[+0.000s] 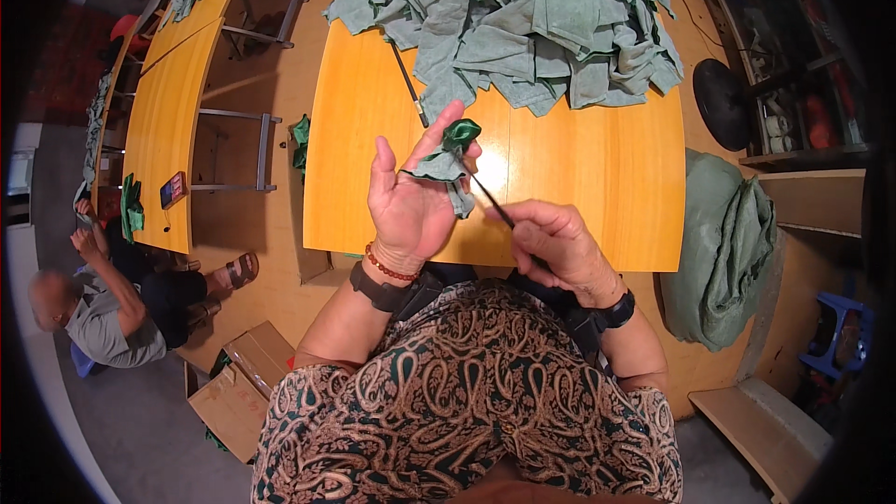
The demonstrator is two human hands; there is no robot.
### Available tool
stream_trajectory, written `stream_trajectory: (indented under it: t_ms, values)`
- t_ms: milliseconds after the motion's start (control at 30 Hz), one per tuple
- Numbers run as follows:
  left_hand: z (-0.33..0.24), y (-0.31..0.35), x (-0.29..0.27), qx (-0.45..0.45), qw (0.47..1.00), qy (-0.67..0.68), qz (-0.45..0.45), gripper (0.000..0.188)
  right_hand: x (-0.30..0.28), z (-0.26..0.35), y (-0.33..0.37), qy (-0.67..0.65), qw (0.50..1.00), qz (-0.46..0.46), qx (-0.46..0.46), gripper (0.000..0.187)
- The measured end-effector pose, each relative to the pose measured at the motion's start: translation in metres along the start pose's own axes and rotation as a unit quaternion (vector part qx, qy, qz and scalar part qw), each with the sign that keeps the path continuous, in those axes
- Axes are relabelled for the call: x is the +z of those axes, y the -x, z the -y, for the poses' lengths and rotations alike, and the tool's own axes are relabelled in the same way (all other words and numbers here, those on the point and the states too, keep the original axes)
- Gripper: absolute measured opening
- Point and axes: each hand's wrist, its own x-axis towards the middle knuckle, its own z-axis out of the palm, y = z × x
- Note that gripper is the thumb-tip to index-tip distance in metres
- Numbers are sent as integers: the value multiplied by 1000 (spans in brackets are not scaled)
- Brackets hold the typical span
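Observation:
My left hand (409,215) is turned palm up over the near part of the table, with its thumb stretched away. Its fingers support and curl round a small grey-green fabric piece (437,166) with a shiny dark green end bunched at the fingertips. In my right hand (565,252) a thin dark rod (493,198) is pinched between thumb and fingers. The rod slants up to the left, and its tip meets the fabric; whether it goes inside cannot be seen. A second dark rod (409,84) with a metal-looking end lies on the yellow table (359,149).
A large heap of grey-green fabric strips (504,19) covers the table's far side. To the right stand a big green sack (714,252) and a round black base (723,105). At left, a person (112,317) sits by another yellow table (173,103); a cardboard box (241,387) is nearby.

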Motion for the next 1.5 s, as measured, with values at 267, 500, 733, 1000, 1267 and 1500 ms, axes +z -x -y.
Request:
stream_trajectory:
  t_ms: [267, 500, 733, 1000, 1267, 1500]
  values:
    - [1, -6, -17, 41, 996, -67, -30, 49, -6, -14, 3, 45, 998, -7, 33, 27]
    - [19, -2, -12, 68, 980, -166, -85, 43, -1, -16, -1, 16, 998, -51, 31, 27]
    - [46, 2, -7, 90, 968, -198, -129, 48, 1, -31, -15, -21, 996, -84, 37, 25]
    - [27, 3, -9, -7, 998, -26, -65, 46, 2, -27, -28, 54, 992, -106, -52, 21]
    - [11, 0, -21, 28, 996, -5, -80, 41, -2, -7, -1, 55, 994, -93, 8, 21]
    - [9, -8, -16, 33, 991, -89, -95, 39, -7, 3, 14, 78, 994, -73, 5, 21]
